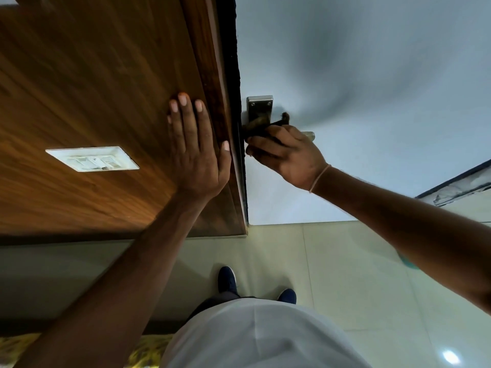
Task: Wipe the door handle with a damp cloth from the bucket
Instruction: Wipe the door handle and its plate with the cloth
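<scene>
Pale door beside a wood-panelled wall, handle mid-wipe
Wood panelling (87, 83) fills the left of the view with a white switch plate (93, 158) set in it, and the pale door (372, 75) stands to its right above cream floor tiles (332, 274); the left hand (198, 152) lies flat and spread on the panelling by the door edge, holding nothing, while the right hand (288, 155) is curled tight round a dark cloth (268, 126) pressed onto the metal door handle (259, 112), whose plate shows just above the knuckles and whose lever tip pokes out beyond them. The bucket is out of view. Risks, as I judge them: the door may swing under the wiping pressure, the cloth may slip and leave the lever's far end unwiped, and the left fingers (183, 102) near the door gap could get pinched
</scene>
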A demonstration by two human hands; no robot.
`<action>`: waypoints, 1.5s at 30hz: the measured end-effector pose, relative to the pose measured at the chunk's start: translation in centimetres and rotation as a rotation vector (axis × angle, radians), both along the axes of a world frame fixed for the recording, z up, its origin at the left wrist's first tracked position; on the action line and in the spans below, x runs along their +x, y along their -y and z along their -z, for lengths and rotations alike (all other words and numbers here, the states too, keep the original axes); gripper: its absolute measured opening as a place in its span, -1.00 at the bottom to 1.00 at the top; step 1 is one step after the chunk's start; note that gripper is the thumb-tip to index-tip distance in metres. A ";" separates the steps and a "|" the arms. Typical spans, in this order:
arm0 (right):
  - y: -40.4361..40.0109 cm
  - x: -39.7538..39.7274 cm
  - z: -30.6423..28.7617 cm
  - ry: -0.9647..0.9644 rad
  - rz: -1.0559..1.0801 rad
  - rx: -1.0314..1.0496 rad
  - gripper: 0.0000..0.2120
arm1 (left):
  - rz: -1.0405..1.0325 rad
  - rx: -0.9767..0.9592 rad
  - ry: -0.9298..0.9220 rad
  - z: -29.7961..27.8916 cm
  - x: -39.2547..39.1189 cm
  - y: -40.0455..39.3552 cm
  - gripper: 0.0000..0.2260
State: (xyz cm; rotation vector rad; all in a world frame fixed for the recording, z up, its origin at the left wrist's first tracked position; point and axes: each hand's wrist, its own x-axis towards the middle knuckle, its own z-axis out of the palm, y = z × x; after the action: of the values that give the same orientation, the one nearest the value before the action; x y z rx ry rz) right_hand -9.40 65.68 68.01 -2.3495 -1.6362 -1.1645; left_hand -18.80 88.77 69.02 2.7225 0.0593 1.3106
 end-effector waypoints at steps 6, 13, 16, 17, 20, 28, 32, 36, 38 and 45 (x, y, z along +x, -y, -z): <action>0.8 -0.5 0.2 -0.109 0.032 0.200 -0.82 | -0.013 0.004 -0.022 0.1 0.0 -0.1 -0.30; -1.4 -0.8 -0.4 -0.108 -0.003 0.210 -0.84 | -0.005 0.009 -0.021 0.1 0.0 -0.1 -0.30; 1.6 -0.7 -0.5 -0.109 0.047 0.266 -0.82 | 0.000 0.002 -0.018 0.1 0.0 -0.1 -0.30; 2.6 -0.7 -0.4 -0.120 0.068 0.283 -0.82 | 0.005 -0.001 -0.017 0.1 0.0 0.0 -0.31; 3.3 -1.0 -0.4 -0.156 0.127 0.307 -0.80 | 0.012 -0.011 -0.018 0.0 0.0 0.1 -0.31; -1.7 -1.9 -0.4 -0.158 0.101 0.277 -0.80 | 0.017 -0.017 0.004 0.0 0.2 0.3 -0.32; 1.2 -1.9 0.0 -0.154 0.204 0.369 -0.80 | 0.014 -0.028 0.009 0.0 0.3 0.6 -0.31; 3.9 -2.2 0.9 -0.145 0.340 0.535 -0.71 | 0.009 -0.048 0.010 0.0 0.2 0.8 -0.30; 4.1 -2.7 1.5 -0.190 0.455 0.638 -0.74 | 0.009 -0.045 0.007 0.0 0.2 0.7 -0.29; 1.8 -5.5 2.7 -1.222 0.774 1.468 -0.51 | 0.016 -0.030 0.012 0.1 0.1 0.4 -0.29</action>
State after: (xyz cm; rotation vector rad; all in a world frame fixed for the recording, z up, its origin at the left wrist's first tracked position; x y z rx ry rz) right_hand -14.87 63.88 65.35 -1.6918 0.4943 -0.3186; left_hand -18.74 88.41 68.96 2.6845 0.0548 1.3106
